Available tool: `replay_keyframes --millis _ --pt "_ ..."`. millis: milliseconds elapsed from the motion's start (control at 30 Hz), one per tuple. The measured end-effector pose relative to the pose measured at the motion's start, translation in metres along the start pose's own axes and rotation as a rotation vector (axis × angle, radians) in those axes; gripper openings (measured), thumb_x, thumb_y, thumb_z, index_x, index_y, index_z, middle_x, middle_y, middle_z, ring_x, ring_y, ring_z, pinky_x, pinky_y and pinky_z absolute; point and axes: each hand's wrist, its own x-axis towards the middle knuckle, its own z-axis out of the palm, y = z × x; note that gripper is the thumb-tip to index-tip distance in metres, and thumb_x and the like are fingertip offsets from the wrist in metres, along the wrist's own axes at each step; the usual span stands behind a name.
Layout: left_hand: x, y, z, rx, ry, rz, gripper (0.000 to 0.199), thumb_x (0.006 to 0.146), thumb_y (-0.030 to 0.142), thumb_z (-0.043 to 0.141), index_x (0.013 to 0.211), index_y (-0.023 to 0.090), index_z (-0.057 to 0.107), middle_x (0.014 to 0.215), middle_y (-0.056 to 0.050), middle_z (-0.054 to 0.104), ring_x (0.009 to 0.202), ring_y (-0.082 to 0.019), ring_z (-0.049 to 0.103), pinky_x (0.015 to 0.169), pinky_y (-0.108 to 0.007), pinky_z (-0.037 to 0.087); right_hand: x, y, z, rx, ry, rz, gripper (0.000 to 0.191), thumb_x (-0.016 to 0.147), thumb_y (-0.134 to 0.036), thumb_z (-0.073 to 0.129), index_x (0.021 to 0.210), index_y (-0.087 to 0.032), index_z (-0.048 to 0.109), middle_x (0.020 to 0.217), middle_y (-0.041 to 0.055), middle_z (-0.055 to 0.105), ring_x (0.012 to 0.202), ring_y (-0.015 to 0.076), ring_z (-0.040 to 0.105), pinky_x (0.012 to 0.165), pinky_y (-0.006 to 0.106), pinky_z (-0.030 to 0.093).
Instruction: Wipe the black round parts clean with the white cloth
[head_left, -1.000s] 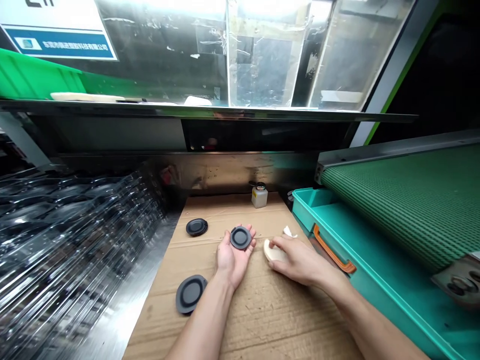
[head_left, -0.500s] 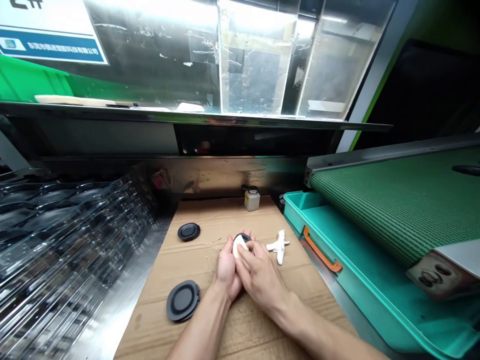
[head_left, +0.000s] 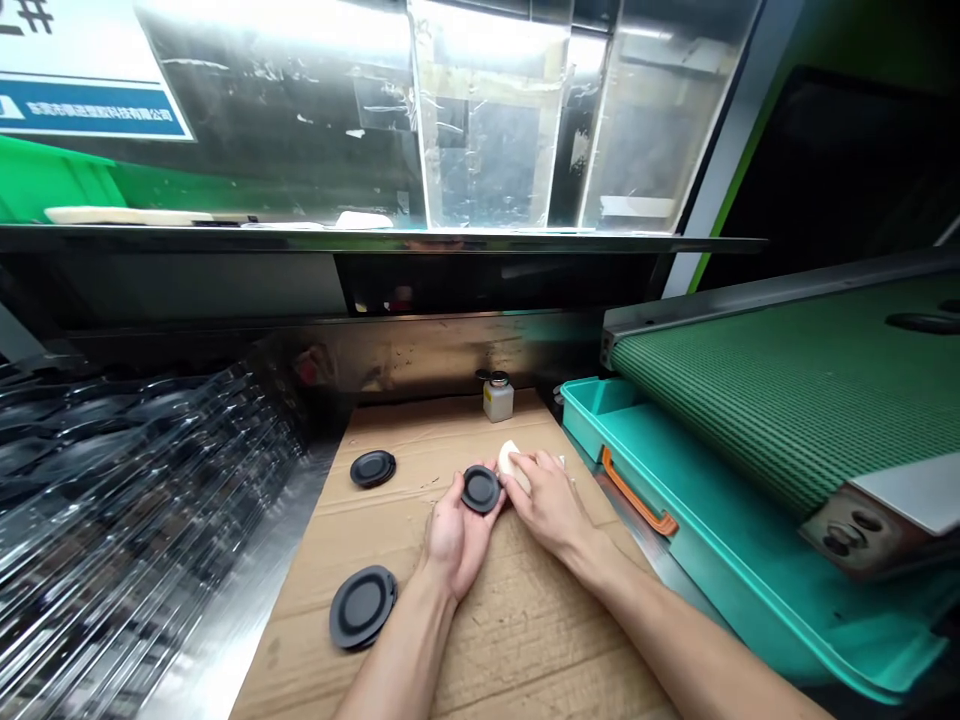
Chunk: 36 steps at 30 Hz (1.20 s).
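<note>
My left hand (head_left: 456, 540), palm up, has its fingers round a small round black part (head_left: 481, 489). Just to the right, my right hand (head_left: 551, 505) pinches a white pad (head_left: 513, 464), which is apart from the black part. Behind my right hand a white item on the cardboard is mostly hidden. Another black round part (head_left: 373, 468) lies at the back left of the cardboard (head_left: 420, 440), and a larger one (head_left: 363, 607) lies left of my left forearm.
A small bottle (head_left: 498, 398) stands at the cardboard's back edge. Clear plastic trays (head_left: 135, 480) are stacked at the left. On the right are a teal bin (head_left: 720, 560) with an orange handle and a green conveyor belt (head_left: 780, 380) above it. A metal shelf (head_left: 450, 242) spans the back.
My right hand has moved right with the white pad, off the black part, and now covers most of the white item. The black part in my left hand is uncovered. The view has shifted slightly.
</note>
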Motion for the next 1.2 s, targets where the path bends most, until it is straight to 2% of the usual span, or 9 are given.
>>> replay_keyframes --millis 167,267,433,567,633,833,1033,1100,1200 --pt "0.003 0.009 -0.003 -0.010 0.093 0.022 0.033 0.095 0.028 0.038 0.116 0.008 0.054 0.130 -0.019 0.053 0.116 -0.027 0.055 0.092 -0.040 0.051 0.001 0.032 -0.022 -0.164 -0.168 0.152 0.038 0.081 -0.039 0.054 0.111 -0.016 0.059 0.098 0.0134 0.055 0.090 0.0277 0.054 0.078 0.039 0.041" --pt "0.004 0.009 -0.004 -0.009 0.079 0.012 0.032 0.095 0.029 0.039 0.114 0.009 0.055 0.130 -0.018 0.053 0.116 -0.027 0.055 0.091 -0.038 0.051 0.005 0.040 -0.034 -0.133 -0.166 0.205 0.043 0.072 -0.032 0.062 0.111 -0.013 0.058 0.099 0.0134 0.055 0.088 0.0249 0.056 0.079 0.036 0.042" --pt "0.004 0.001 -0.003 0.012 0.044 0.015 0.031 0.095 0.030 0.041 0.115 0.010 0.055 0.128 -0.018 0.054 0.115 -0.027 0.056 0.093 -0.041 0.049 0.007 0.023 -0.034 0.282 -0.117 0.046 0.051 0.068 -0.036 0.069 0.115 -0.019 0.059 0.104 0.0070 0.058 0.095 0.0184 0.056 0.085 0.029 0.043" --pt "0.002 -0.006 -0.001 0.042 -0.046 -0.011 0.033 0.093 0.031 0.046 0.120 0.012 0.054 0.128 -0.017 0.054 0.116 -0.025 0.055 0.096 -0.041 0.048 -0.002 0.008 -0.025 0.492 -0.220 -0.076 0.060 0.072 -0.036 0.069 0.129 -0.020 0.055 0.121 0.0073 0.057 0.111 0.0203 0.054 0.097 0.031 0.040" --pt "0.001 -0.008 -0.001 0.067 -0.061 -0.029 0.035 0.093 0.032 0.048 0.121 0.012 0.055 0.128 -0.017 0.054 0.116 -0.025 0.055 0.098 -0.041 0.046 -0.003 0.007 -0.023 0.582 -0.305 -0.084 0.052 0.079 -0.034 0.063 0.129 -0.022 0.056 0.126 0.0055 0.056 0.114 0.0203 0.053 0.100 0.032 0.039" --pt "-0.001 -0.012 0.001 0.116 -0.060 -0.037 0.034 0.092 0.031 0.050 0.118 0.011 0.057 0.125 -0.016 0.056 0.113 -0.025 0.056 0.099 -0.040 0.045 0.001 0.004 -0.017 0.708 -0.227 0.011 0.033 0.088 -0.035 0.053 0.115 -0.019 0.064 0.111 0.0039 0.064 0.101 0.0174 0.060 0.090 0.029 0.044" --pt "-0.004 -0.009 0.004 0.087 0.003 -0.101 0.033 0.093 0.033 0.046 0.114 0.010 0.056 0.122 -0.017 0.058 0.109 -0.026 0.059 0.097 -0.042 0.047 -0.003 0.000 -0.015 0.672 -0.449 -0.038 0.028 0.086 -0.037 0.055 0.102 -0.019 0.069 0.095 0.0016 0.067 0.085 0.0161 0.061 0.075 0.025 0.046" --pt "-0.004 -0.009 0.003 0.081 -0.025 -0.094 0.034 0.094 0.034 0.045 0.114 0.008 0.056 0.124 -0.018 0.056 0.111 -0.026 0.058 0.098 -0.042 0.047 -0.004 0.003 -0.018 0.625 -0.374 -0.036 0.028 0.087 -0.038 0.054 0.103 -0.020 0.069 0.097 0.0018 0.067 0.088 0.0163 0.062 0.078 0.026 0.045" --pt "-0.002 -0.010 0.001 0.077 -0.083 -0.068 0.033 0.095 0.031 0.043 0.113 0.006 0.056 0.126 -0.019 0.055 0.115 -0.026 0.055 0.099 -0.042 0.046 -0.006 0.001 -0.019 0.460 -0.092 0.038 0.033 0.091 -0.041 0.047 0.113 -0.023 0.065 0.103 0.0033 0.066 0.091 0.0169 0.061 0.081 0.027 0.044"
